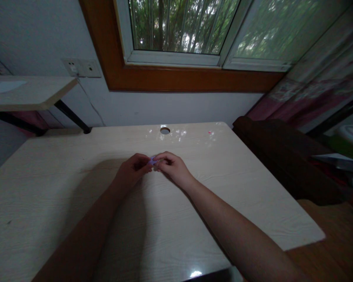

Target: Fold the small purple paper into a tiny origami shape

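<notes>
On the pale wood-grain worktop (76,188), toward the middle of its far edge, the left hand (133,169) curls its fingertips closed on the left side of a small pale-violet scrap, probably paper (152,159). The right hand (172,166) pinches its right side in an equally tight grip. The scrap sits between both hands, equally near each; its long axis is hidden.
</notes>
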A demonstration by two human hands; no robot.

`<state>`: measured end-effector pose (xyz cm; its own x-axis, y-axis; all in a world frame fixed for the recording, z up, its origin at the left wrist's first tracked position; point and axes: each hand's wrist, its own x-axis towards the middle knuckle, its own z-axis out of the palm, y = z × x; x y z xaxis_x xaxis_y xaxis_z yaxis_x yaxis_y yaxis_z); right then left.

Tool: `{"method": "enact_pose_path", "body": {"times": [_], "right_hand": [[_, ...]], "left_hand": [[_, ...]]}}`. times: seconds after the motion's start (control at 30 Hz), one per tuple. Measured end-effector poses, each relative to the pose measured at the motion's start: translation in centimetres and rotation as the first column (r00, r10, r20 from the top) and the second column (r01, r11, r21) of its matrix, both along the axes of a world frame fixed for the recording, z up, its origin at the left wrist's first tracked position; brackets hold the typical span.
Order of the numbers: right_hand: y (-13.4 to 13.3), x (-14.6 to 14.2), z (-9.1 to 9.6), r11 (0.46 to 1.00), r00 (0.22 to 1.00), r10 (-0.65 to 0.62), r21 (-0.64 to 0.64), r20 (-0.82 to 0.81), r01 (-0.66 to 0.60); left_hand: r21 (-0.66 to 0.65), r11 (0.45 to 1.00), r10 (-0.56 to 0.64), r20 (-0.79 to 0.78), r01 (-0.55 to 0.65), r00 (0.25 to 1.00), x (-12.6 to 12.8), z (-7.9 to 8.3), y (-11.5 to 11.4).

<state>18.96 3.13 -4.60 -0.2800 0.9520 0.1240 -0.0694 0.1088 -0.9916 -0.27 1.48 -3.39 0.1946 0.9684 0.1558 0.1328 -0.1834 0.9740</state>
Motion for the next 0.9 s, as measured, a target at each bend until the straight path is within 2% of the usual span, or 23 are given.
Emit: {"method": "enact_pose_path", "body": {"times": [0.3, 0.53, 0.9], "right_hand": [[0.00, 0.09, -0.28, 1.000, 1.000, 0.028, -0.011, 0.012, -0.028], [0.01, 0.06, 0.36, 0.993, 0.996, 0.084, 0.078, -0.015, -0.083], [-0.34, -0.08, 0.38, 0.992, 0.995, 0.056, 0.118, -0.079, -0.046]], "left_hand": [[-0.019, 0.999, 0.044, -0.080, -0.045, 0.996, -0.22, -0.16, 0.07], [-0.023, 0.999, 0.048, -0.045, -0.049, 0.998, -0.20, -0.16, 0.14], [0.019, 0.999, 0.042, -0.040, -0.041, 0.998, -0.37, -0.43, -0.20]]}}
